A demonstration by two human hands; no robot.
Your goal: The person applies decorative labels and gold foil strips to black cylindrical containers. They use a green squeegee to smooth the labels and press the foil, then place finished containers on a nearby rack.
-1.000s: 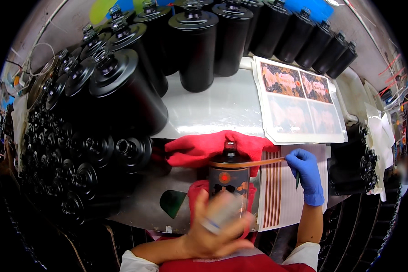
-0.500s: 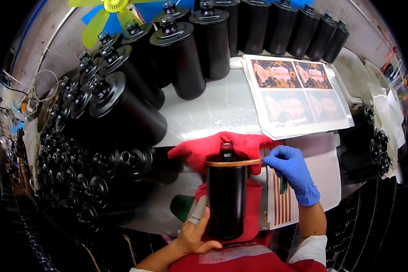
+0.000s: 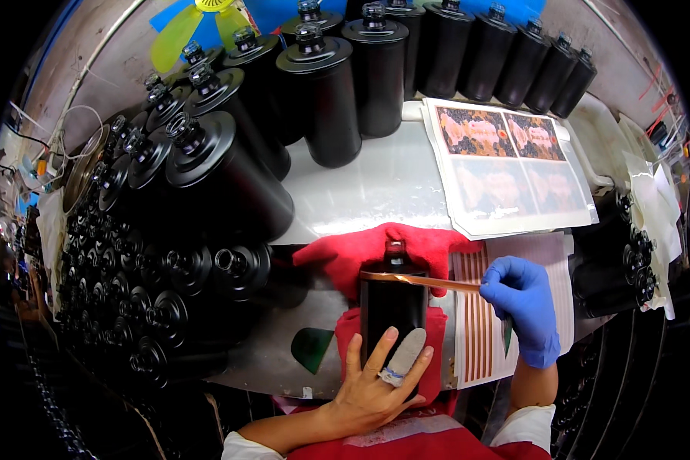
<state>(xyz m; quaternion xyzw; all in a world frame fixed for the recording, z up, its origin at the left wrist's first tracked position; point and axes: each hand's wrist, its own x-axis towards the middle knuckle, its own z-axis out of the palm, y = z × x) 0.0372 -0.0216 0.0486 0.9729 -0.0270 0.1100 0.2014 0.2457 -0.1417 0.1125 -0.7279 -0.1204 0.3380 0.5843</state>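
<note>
The left hand [image 3: 368, 391] had moved from the bottle's left edge onto its lower front, and the right hand [image 3: 523, 307] had drawn outward, leaving a longer free stretch of strip. The strip seemed only partly laid on. The bottle [image 3: 391, 310] was on the red cloth [image 3: 337, 257], neck pointing away from the person. The left hand lay with fingers spread, touching the bottle, one finger in a grey sleeve [image 3: 408, 351]. The gloved right hand pinched the end of the copper strip [image 3: 446, 284]; a green piece [image 3: 507, 336] showed beneath it, its hold unclear.
</note>
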